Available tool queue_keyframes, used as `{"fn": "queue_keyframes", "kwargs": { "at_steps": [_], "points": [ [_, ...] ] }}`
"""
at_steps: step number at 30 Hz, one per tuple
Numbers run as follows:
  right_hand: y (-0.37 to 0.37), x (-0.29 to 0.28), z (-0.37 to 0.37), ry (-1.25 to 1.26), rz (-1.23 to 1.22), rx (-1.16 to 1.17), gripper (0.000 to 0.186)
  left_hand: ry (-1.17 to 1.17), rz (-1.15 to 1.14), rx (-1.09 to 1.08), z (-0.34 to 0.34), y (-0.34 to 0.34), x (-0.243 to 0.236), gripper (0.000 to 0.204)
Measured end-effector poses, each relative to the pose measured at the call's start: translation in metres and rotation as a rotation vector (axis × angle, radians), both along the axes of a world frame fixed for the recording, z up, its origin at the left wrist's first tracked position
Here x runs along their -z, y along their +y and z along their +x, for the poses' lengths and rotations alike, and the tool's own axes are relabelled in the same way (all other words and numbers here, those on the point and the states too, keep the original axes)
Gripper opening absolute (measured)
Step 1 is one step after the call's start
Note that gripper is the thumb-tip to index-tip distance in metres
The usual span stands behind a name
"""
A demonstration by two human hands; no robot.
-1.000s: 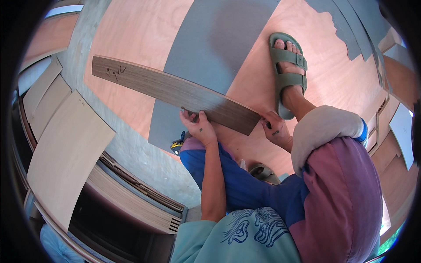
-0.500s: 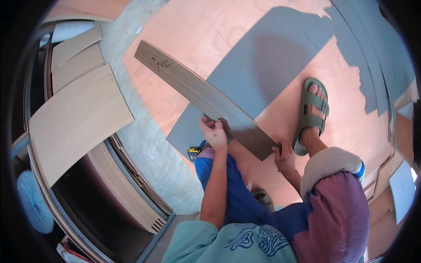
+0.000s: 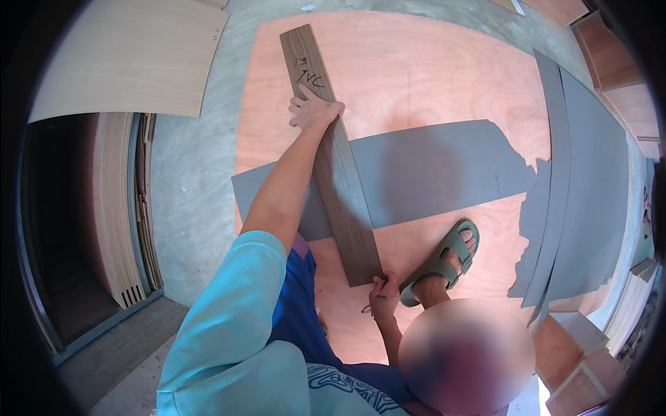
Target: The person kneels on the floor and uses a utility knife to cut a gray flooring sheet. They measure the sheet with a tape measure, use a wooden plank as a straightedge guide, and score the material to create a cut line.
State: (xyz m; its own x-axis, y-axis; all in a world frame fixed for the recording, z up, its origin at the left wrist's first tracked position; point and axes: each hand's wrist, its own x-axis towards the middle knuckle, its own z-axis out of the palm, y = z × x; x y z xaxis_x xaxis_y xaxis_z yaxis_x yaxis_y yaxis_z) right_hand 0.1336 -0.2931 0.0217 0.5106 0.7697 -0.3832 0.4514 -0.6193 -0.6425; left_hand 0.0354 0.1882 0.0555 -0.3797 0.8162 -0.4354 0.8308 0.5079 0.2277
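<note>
Head view, just the one: my brown plank [image 3: 340, 187] is crossing over the grey strip [image 3: 485, 159], long axis running far left to near right. It's stretching away, far and a bit left, from my right hand [image 3: 385, 298], which is touching the near right corner; can't tell if that grip's pinching. My left hand [image 3: 316, 111] is lying across nearer the far end, fingers sitting apart, can't tell if clamped. Counting: one plank, one strip, two hands, one green sandal [image 3: 444, 263].
</note>
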Motion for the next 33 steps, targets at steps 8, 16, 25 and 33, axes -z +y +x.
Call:
{"fn": "queue_keyframes", "kwargs": {
  "at_steps": [8, 16, 25, 33],
  "points": [
    [0.000, 0.001, 0.005, 0.023, -0.091, 0.010, 0.027, -0.036, 0.027, 0.027, 0.009, 0.006, -0.013, 0.127],
    [0.008, -0.009, 0.002, -0.003, -0.082, 0.016, 0.028, -0.090, 0.089, 0.020, 0.012, 0.005, -0.016, 0.121],
    [0.005, -0.004, 0.001, -0.032, -0.051, -0.004, 0.030, -0.096, 0.078, 0.051, 0.006, 0.006, -0.011, 0.123],
    [0.000, 0.002, 0.001, -0.027, -0.018, -0.004, 0.031, -0.092, 0.095, 0.073, 0.007, 0.007, -0.008, 0.124]
  ]
}}
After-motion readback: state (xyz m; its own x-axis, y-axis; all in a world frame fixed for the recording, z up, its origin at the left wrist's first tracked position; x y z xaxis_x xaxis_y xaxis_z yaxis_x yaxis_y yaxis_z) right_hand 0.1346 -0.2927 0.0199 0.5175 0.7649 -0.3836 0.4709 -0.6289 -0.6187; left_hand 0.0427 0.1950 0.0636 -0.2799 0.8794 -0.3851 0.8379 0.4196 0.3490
